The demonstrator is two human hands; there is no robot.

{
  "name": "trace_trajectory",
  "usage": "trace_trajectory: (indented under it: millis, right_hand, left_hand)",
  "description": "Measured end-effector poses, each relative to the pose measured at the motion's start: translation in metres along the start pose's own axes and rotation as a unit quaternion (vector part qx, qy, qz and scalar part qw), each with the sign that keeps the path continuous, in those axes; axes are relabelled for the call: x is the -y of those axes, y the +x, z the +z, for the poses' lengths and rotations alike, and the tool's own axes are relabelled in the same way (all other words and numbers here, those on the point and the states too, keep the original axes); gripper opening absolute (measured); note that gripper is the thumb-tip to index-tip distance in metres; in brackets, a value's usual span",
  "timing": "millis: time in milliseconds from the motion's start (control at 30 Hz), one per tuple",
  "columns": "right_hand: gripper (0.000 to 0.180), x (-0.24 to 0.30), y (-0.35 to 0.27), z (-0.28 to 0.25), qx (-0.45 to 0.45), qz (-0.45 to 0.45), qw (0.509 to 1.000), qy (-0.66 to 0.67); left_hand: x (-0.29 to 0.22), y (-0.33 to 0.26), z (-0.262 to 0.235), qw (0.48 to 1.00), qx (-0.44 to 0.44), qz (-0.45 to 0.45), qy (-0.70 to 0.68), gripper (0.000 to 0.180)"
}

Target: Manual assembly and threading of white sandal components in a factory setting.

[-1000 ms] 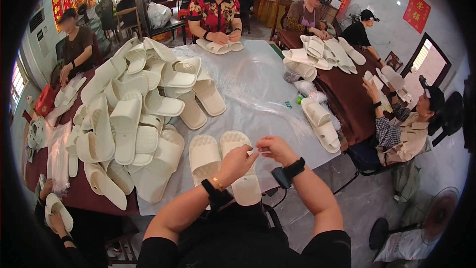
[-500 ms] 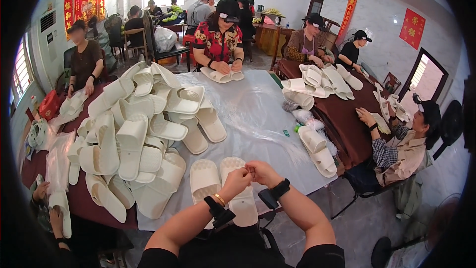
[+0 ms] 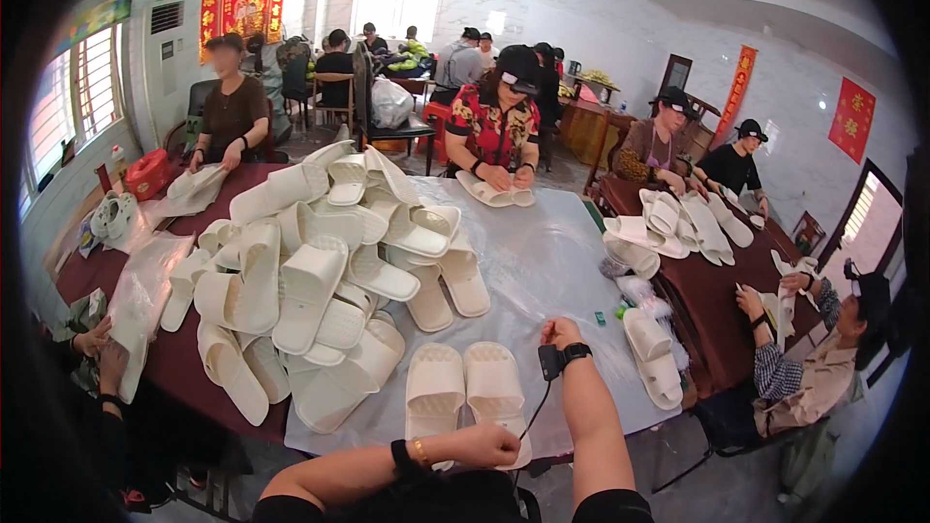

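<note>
A pair of white slippers stands side by side at the table's near edge, the left slipper (image 3: 434, 387) and the right slipper (image 3: 492, 383) with their straps up. My left hand (image 3: 487, 446) is closed over the heel end of the right slipper; what its fingers hold, if anything, is hidden. My right hand (image 3: 560, 333) is raised beyond and to the right of the pair, fingers curled in, their contents too small to make out. From the device on my right wrist a black cable (image 3: 539, 409) runs down past my left fingers.
A big heap of white slippers (image 3: 320, 271) covers the table's left side. Another pair (image 3: 651, 353) lies at the right edge by a small green item (image 3: 600, 318). Plastic sheeting (image 3: 533, 242) covers the tabletop. Across from me a person handles slippers (image 3: 494, 190); others work around.
My hands were together over the right slipper, fingertips meeting. Now they are apart: the left drawn back toward me, the right moved out to the right. The view has swung left and up.
</note>
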State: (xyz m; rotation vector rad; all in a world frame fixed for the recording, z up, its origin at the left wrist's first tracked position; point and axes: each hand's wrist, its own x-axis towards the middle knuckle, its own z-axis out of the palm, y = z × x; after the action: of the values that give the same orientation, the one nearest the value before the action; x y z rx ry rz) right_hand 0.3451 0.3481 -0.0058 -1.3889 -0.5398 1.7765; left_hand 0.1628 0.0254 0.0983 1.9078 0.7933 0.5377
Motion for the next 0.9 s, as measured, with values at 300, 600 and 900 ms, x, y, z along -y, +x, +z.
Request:
trace_trajectory:
  millis: [300, 600, 900]
  right_hand:
    - [0.018, 0.004, 0.037, -0.020, 0.012, -0.056, 0.997, -0.049]
    - [0.021, 0.021, -0.084, 0.006, -0.012, -0.104, 0.883, -0.457]
    - [0.022, -0.061, -0.289, 0.057, 0.413, -0.225, 0.788, -0.396]
  left_hand:
    - [-0.020, -0.053, -0.026, 0.988, 0.138, -0.033, -0.057, 0.021]
    - [-0.012, -0.092, -0.035, 0.993, 0.086, -0.033, 0.068, 0.021]
    - [-0.008, -0.085, -0.049, 0.966, -0.057, -0.042, 0.248, 0.019]
